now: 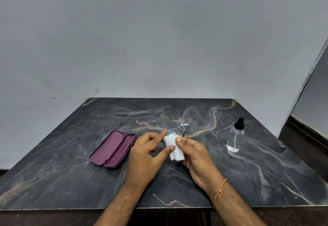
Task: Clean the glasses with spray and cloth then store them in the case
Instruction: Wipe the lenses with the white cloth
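I'm seeing two hands working mid-table: my left hand (148,152) is pinching the near lens rim of the glasses (183,129) between forefinger and thumb, other fingers curled; my right hand (196,154) is gripping one white cloth (174,150), pressing it onto that same lens. One pair of glasses, thin wire frame, being held just above the table (71,154), far lens sticking out beyond the fingers. The near lens is mostly hiding behind the cloth and fingertips; the temples are hard to make out against the dark marble. One thin thread bracelet (220,191) is sitting on the right wrist. Going outward: one maroon case (112,149) lying open, left of the hands, nothing inside it. One clear spray bottle (235,136) with black pump standing upright, well right of the hands. Both forearms are getting cut off at the bottom edge.
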`<action>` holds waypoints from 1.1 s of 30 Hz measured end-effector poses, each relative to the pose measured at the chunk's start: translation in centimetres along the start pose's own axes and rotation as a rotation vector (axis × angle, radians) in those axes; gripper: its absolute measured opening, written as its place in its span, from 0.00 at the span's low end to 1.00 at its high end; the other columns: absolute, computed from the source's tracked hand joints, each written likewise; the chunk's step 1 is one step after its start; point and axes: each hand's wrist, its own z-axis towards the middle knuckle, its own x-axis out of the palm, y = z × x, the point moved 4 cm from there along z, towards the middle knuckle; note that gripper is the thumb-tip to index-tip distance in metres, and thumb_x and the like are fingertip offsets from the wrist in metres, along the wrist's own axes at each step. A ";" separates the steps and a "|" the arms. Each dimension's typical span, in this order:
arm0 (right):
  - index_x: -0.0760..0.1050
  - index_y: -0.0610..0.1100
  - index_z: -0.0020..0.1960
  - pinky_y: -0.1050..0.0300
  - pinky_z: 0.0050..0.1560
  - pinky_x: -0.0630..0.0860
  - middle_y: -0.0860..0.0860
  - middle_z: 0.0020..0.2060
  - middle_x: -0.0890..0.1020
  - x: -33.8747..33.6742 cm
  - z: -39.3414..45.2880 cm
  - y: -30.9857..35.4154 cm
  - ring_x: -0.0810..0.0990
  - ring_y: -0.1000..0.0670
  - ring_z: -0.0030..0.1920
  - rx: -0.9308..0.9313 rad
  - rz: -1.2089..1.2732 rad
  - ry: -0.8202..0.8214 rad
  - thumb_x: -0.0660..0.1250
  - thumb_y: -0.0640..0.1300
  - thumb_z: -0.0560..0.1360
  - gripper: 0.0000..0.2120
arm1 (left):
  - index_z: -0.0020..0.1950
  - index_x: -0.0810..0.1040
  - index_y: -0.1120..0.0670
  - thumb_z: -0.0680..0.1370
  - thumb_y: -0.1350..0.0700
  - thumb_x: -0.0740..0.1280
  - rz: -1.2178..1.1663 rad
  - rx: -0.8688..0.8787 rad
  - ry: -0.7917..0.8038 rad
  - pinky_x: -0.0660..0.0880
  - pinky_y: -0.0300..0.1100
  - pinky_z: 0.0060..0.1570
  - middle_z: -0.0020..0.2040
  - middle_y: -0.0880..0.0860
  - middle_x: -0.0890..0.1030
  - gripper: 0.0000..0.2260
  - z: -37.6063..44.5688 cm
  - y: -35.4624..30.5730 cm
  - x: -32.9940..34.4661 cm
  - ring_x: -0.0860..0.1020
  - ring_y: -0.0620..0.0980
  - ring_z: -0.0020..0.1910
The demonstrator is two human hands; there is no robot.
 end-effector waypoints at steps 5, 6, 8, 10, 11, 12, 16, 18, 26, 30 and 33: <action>0.87 0.36 0.59 0.55 0.50 0.85 0.38 0.52 0.89 0.0 0.0 -0.1 0.90 0.46 0.50 0.074 0.056 0.090 0.70 0.47 0.81 0.16 | 0.69 0.86 0.41 0.74 0.43 0.80 -0.114 -0.026 0.006 0.84 0.40 0.45 0.55 0.43 0.86 0.23 0.0 -0.3 -0.1 0.85 0.50 0.55; 0.87 0.36 0.61 0.53 0.51 0.85 0.38 0.54 0.89 0.1 0.0 -0.2 0.89 0.46 0.52 0.092 0.063 0.111 0.69 0.47 0.82 0.17 | 0.69 0.86 0.41 0.73 0.43 0.80 -0.128 -0.035 0.002 0.84 0.41 0.45 0.55 0.44 0.87 0.23 0.0 -0.2 -0.2 0.85 0.50 0.55; 0.84 0.34 0.65 0.50 0.53 0.82 0.38 0.55 0.87 0.3 0.0 -0.5 0.88 0.45 0.52 0.121 0.075 0.130 0.69 0.48 0.82 0.20 | 0.68 0.87 0.42 0.73 0.43 0.80 -0.138 -0.052 -0.005 0.85 0.44 0.46 0.54 0.44 0.87 0.23 0.0 0.1 -0.3 0.85 0.51 0.54; 0.82 0.33 0.67 0.48 0.54 0.78 0.36 0.57 0.86 0.3 0.1 -0.6 0.87 0.44 0.52 0.131 0.092 0.129 0.69 0.48 0.82 0.22 | 0.68 0.87 0.42 0.73 0.43 0.80 -0.127 -0.051 -0.003 0.86 0.47 0.47 0.54 0.44 0.87 0.23 0.0 0.3 -0.3 0.86 0.51 0.53; 0.81 0.33 0.69 0.48 0.54 0.79 0.35 0.58 0.85 0.2 0.1 -0.6 0.87 0.44 0.53 0.131 0.114 0.129 0.69 0.48 0.83 0.22 | 0.68 0.87 0.43 0.73 0.43 0.80 -0.113 -0.040 0.002 0.86 0.48 0.48 0.54 0.44 0.87 0.23 -0.1 0.2 -0.3 0.86 0.51 0.53; 0.80 0.33 0.70 0.50 0.52 0.80 0.34 0.60 0.85 0.1 0.1 -0.5 0.86 0.44 0.53 0.130 0.142 0.130 0.68 0.48 0.83 0.22 | 0.68 0.87 0.42 0.73 0.44 0.81 -0.095 -0.022 0.006 0.85 0.48 0.49 0.54 0.44 0.88 0.23 -0.1 0.1 -0.2 0.87 0.51 0.53; 0.80 0.36 0.71 0.54 0.44 0.82 0.35 0.61 0.84 -0.1 0.2 -0.4 0.85 0.46 0.50 0.122 0.209 0.147 0.68 0.47 0.84 0.21 | 0.67 0.86 0.36 0.74 0.45 0.82 -0.052 0.030 -0.001 0.84 0.47 0.48 0.51 0.42 0.87 0.22 -0.1 -0.3 -0.2 0.86 0.52 0.50; 0.80 0.35 0.71 0.55 0.43 0.82 0.34 0.60 0.85 -0.2 0.2 -0.6 0.86 0.46 0.50 0.107 0.204 0.147 0.68 0.47 0.84 0.20 | 0.69 0.85 0.37 0.75 0.46 0.81 -0.032 0.055 -0.007 0.85 0.52 0.49 0.53 0.42 0.87 0.22 -0.2 -0.2 -0.2 0.86 0.52 0.52; 0.84 0.35 0.65 0.55 0.49 0.85 0.37 0.57 0.88 0.2 0.5 -1.2 0.89 0.47 0.52 0.079 0.128 0.123 0.70 0.45 0.83 0.17 | 0.72 0.84 0.40 0.75 0.40 0.80 0.140 0.145 -0.037 0.82 0.46 0.47 0.51 0.37 0.83 0.26 -0.5 -0.4 -0.2 0.83 0.46 0.49; 0.84 0.34 0.65 0.56 0.46 0.84 0.36 0.56 0.87 0.2 0.5 -1.2 0.88 0.47 0.50 0.083 0.137 0.094 0.71 0.46 0.81 0.18 | 0.73 0.83 0.38 0.75 0.41 0.80 0.166 0.130 -0.034 0.82 0.47 0.46 0.49 0.39 0.82 0.26 -0.5 -0.3 -0.1 0.82 0.47 0.48; 0.84 0.36 0.66 0.51 0.56 0.85 0.35 0.61 0.86 0.3 0.4 -1.1 0.87 0.44 0.57 0.104 0.177 0.126 0.71 0.46 0.82 0.17 | 0.72 0.84 0.39 0.75 0.41 0.81 0.171 0.129 -0.041 0.82 0.47 0.44 0.48 0.40 0.81 0.25 -0.6 -0.3 -0.2 0.83 0.46 0.46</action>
